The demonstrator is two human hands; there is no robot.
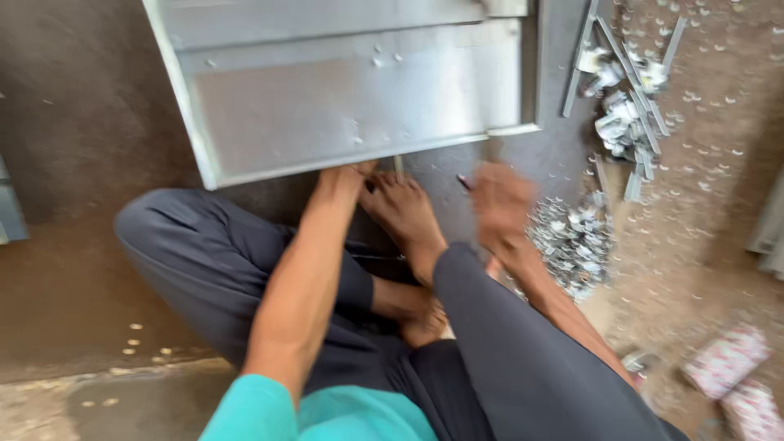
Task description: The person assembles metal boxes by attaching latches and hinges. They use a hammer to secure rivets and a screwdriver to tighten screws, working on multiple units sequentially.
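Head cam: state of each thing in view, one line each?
Sheet-metal panel: flat on the floor, lower edge at the left hand.
Left hand: at the panel's lower edge; grip hidden.
Right hand: motion-blurred, small dark object at its fingertips.
Small metal pieces: loose heap on the floor.
Metal strips: scattered, crossing.
Patterned packets: lying on the floor.
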